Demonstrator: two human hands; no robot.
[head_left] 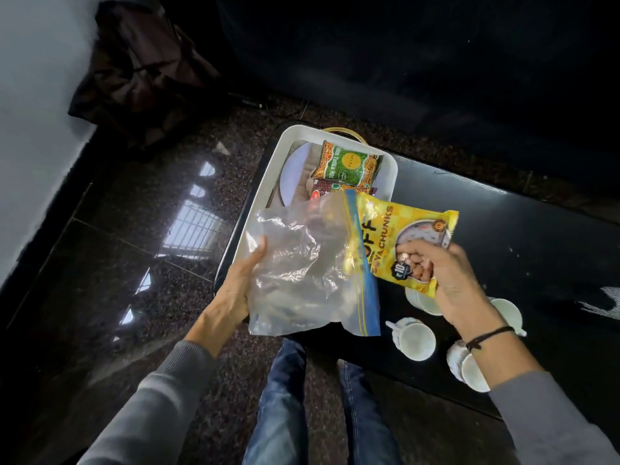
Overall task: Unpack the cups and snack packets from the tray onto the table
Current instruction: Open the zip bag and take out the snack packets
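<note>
Black table (503,229) is standing on speckled stone floor (134,229). Your right hand (449,280) is clamping curled fingers (419,263) on the yellow packet (409,226) above it, long axis crosswise, printed top toward the zip bag (295,270) your left hand (241,280) is pinching.

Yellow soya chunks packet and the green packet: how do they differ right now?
The yellow soya chunks packet is held in the right hand, outside the tray; the green packet lies unheld in the tray. The yellow packet shows a bowl picture; the green packet has an orange patterned border. The clear zip bag overlaps the yellow packet's edge, not the green one. Both are snack packets.
</note>
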